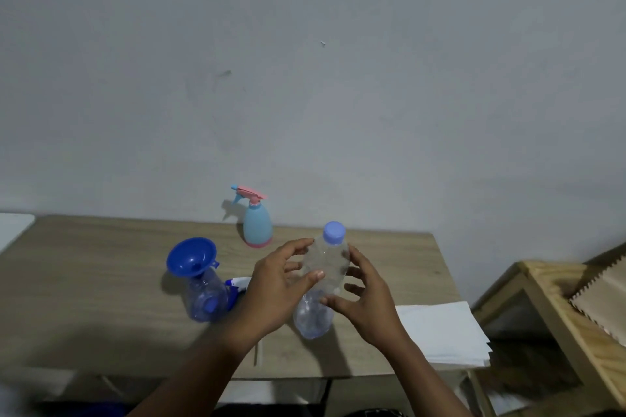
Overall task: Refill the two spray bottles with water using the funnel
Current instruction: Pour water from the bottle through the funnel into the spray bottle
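A clear water bottle [327, 267] with a lilac-blue cap stands on the wooden table [101, 315] near its middle. My left hand [277, 288] grips its left side, thumb across the front. My right hand [366, 294] hovers against its right side with fingers spread. To the left, a blue funnel [192, 257] sits in the neck of a clear blue spray bottle [206, 298]. That bottle's white and blue spray head [237, 282] lies beside it, partly hidden by my left hand. A light blue spray bottle [257, 225] with a pink trigger stands by the wall.
A stack of white paper sheets [443, 332] lies on the table's right end. A wooden shelf unit [559, 315] stands further right, below table height. A white surface [13, 227] adjoins the table's far left corner. The grey wall runs right behind the table.
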### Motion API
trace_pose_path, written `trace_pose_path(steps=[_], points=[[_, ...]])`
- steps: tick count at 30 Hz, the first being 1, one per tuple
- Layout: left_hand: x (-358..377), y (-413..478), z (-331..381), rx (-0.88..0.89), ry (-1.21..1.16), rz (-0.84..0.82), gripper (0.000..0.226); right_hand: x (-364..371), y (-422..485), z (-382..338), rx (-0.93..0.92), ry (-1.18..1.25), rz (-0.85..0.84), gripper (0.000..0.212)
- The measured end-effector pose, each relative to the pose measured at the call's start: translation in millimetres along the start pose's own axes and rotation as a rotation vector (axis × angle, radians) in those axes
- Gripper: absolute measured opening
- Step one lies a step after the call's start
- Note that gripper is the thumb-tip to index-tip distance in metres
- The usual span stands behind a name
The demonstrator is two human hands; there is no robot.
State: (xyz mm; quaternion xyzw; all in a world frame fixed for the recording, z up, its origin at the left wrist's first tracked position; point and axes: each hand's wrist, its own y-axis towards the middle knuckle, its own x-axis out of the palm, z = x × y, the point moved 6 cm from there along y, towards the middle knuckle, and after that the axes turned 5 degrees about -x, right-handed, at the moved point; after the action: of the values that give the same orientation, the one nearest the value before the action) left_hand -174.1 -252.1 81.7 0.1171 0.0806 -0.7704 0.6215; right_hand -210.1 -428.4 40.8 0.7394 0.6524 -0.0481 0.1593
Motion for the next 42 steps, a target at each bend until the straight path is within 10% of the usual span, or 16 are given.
trace_pose_path(steps=[20, 33, 42], points=[[-6.1, 32.8, 69.1, 0.128, 0.223, -0.284, 0.030, 2.9, 6.7, -2.8, -0.012, -0.057, -0.050, 0.063], [-4.0, 22.3, 65.6, 0.143, 0.147, 0.117, 0.027, 4.9, 4.8, -1.6, -0.010, -0.085, -0.051, 0.064], [-9.4, 32.8, 69.9, 0.079, 0.065, -0.223, 0.025, 3.2, 11.9, 1.6, -0.005, -0.068, -0.099, 0.064]])
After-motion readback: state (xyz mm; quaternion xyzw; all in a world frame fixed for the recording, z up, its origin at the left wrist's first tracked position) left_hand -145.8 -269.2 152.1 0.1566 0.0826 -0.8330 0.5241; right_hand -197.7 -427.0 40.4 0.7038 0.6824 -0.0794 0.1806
